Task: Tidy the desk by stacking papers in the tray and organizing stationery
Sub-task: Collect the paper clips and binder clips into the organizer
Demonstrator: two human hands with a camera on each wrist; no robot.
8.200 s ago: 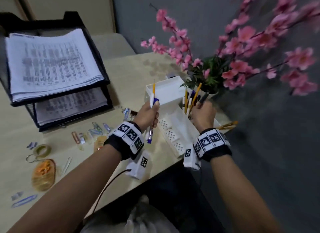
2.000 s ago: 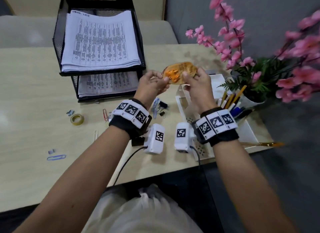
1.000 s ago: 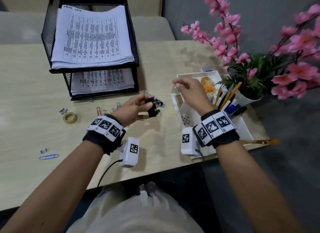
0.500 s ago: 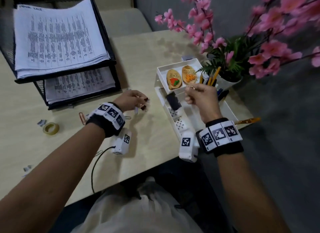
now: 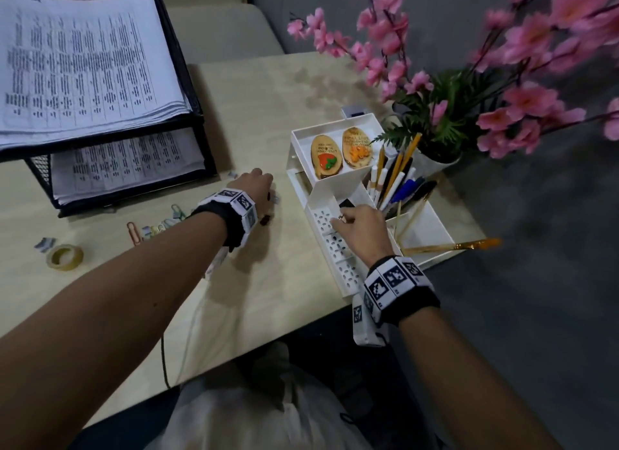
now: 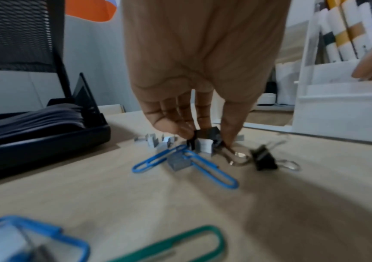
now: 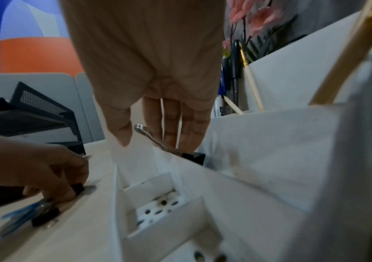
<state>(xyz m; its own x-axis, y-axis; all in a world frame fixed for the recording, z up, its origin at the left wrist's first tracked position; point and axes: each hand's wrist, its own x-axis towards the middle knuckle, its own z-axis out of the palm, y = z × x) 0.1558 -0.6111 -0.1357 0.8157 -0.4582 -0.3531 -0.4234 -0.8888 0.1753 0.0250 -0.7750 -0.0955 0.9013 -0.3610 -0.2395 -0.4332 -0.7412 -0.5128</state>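
Left hand: centre left of the head view, knuckles up, low over the desk. In the left wrist view its fingers pinch a black binder clip standing on the desk among small staple blocks. Second binder clip lies just right of the fingers; two blue paper clips just below them.

Right hand: centre of the head view, over the white organizer. Fingers extended downward; thumb and fingers touch the wire handle of another black binder clip, which sits inside a narrow compartment. Whether they grip the handle cannot be told.

Paper tray: upper left, two tiers, papers stacked in both.

Tape roll: far left, well apart from both hands.

Pens and pencils: upright in the organizer, right of centre.
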